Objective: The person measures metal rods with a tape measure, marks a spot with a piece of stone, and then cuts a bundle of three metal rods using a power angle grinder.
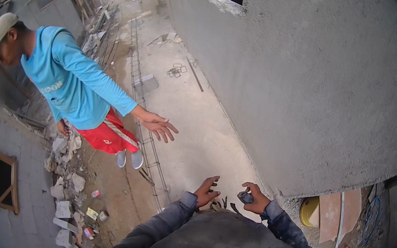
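My right hand [258, 202] is closed around a small dark grey object [245, 197], gripped between thumb and fingers; its kind is too small to make out. My left hand [207, 190] is raised a short way to the left, its fingers curved and apart with nothing seen between them. Some dark, thin strips [233, 207] show between the two hands, just beyond my dark clothing. Beneath both hands lies the pale concrete floor [205, 145].
A co-worker in a blue shirt [71, 75] stands at left, one hand [159, 124] stretched toward the middle. A long rebar cage [136, 77] lies along the floor. Rubble [62, 209] lines the left wall. A grey plastered wall [315, 89] rises at right, with a yellow container [309, 210] below.
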{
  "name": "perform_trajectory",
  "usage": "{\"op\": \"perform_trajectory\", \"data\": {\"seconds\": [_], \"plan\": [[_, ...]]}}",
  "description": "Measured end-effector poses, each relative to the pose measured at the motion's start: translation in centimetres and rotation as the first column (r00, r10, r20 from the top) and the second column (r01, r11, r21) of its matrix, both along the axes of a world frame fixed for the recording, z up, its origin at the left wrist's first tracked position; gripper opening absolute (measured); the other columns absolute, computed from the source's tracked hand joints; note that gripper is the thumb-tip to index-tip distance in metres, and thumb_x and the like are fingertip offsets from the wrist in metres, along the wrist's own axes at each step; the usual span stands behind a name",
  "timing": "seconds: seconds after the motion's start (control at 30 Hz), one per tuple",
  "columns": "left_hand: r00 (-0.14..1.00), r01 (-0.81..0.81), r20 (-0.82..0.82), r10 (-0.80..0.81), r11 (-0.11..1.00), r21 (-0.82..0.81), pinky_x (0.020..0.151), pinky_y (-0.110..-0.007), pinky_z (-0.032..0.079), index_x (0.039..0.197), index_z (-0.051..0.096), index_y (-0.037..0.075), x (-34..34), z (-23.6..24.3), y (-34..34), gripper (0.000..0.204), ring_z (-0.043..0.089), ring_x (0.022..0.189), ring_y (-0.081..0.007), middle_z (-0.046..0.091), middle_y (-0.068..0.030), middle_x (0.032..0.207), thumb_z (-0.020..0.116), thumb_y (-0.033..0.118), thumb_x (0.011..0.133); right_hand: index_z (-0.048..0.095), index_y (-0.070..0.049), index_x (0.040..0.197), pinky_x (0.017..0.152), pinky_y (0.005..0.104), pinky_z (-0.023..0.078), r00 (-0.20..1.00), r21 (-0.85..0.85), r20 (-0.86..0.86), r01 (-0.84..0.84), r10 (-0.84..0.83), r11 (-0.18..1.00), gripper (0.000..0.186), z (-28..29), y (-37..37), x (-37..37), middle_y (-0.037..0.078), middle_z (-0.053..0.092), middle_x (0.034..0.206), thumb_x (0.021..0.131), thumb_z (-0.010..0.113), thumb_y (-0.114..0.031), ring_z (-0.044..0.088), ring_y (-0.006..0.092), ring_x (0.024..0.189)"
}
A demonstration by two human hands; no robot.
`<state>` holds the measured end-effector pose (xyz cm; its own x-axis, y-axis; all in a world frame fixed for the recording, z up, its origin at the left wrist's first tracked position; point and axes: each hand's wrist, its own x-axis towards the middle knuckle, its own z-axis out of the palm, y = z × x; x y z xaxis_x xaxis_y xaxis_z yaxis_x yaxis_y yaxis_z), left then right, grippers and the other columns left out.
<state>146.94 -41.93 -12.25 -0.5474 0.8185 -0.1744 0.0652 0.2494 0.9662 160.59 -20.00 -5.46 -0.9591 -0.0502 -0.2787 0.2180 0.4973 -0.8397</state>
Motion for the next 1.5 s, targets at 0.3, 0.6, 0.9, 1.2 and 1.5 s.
{"op": "perform_trajectory", "data": {"seconds": [0.3,0.6,0.9,1.2,1.5], "plan": [[0.871,-0.459,0.003,0.492,0.815,-0.355,0.090,-0.035,0.040,0.120,0.043,0.000,-3.2,-4.7,-8.8,0.052,0.049,0.104,-0.0271,0.049,-0.0171,0.114,0.062,0.023,0.076,0.044,-0.001,0.103,0.069,0.0344,0.048,0.986,-0.179,-0.150,-0.106,0.080,0.978,0.049,5.7,-7.9,-32.8,0.018,0.058,0.090,0.066,0.070,-0.018,0.060,0.0263,0.079],[0.469,-0.720,0.207,0.859,0.507,-0.474,0.084,-0.031,0.043,0.118,0.045,-0.003,0.5,-8.4,-8.4,0.053,0.056,0.096,-0.0236,0.059,-0.0174,0.102,0.059,0.026,0.077,0.048,0.004,0.089,0.062,0.0326,0.050,0.980,0.001,-0.198,-0.020,0.020,1.000,0.052,-1.0,-8.8,-44.6,0.016,0.061,0.078,0.059,0.077,-0.027,0.062,0.0245,0.070],[0.488,-0.627,0.231,0.842,0.522,-0.578,0.083,-0.031,0.043,0.118,0.046,-0.003,-12.6,-9.2,-0.4,0.056,0.055,0.096,-0.0234,0.058,-0.0169,0.104,0.059,0.032,0.075,0.060,-0.001,0.082,0.074,0.0362,0.046,0.868,0.003,-0.170,-0.473,0.467,0.881,0.034,-5.5,-8.9,-51.3,0.017,0.058,0.086,0.065,0.071,-0.028,0.056,0.0307,0.083],[0.222,-0.748,0.331,0.917,0.378,-0.546,0.085,-0.032,0.041,0.112,0.054,0.001,-18.8,-16.5,2.0,0.047,0.055,0.097,-0.0239,0.059,-0.0155,0.106,0.051,0.036,0.081,0.059,-0.007,0.087,0.080,0.0367,0.043,0.559,-0.028,-0.155,-0.827,0.815,0.562,0.026,-8.2,-8.7,-61.4,0.017,0.057,0.092,0.067,0.064,-0.023,0.054,0.0317,0.090],[0.762,-0.139,0.383,0.522,0.709,-0.691,0.087,-0.035,0.041,0.109,0.058,0.007,-37.3,-20.0,-1.0,0.050,0.053,0.101,-0.0285,0.057,-0.0158,0.109,0.053,0.044,0.077,0.056,0.000,0.100,0.073,0.0334,0.046,0.923,0.386,0.242,-0.374,0.298,0.843,0.039,-25.2,19.1,-94.6,0.013,0.059,0.086,0.067,0.063,-0.020,0.057,0.0237,0.080]]}}
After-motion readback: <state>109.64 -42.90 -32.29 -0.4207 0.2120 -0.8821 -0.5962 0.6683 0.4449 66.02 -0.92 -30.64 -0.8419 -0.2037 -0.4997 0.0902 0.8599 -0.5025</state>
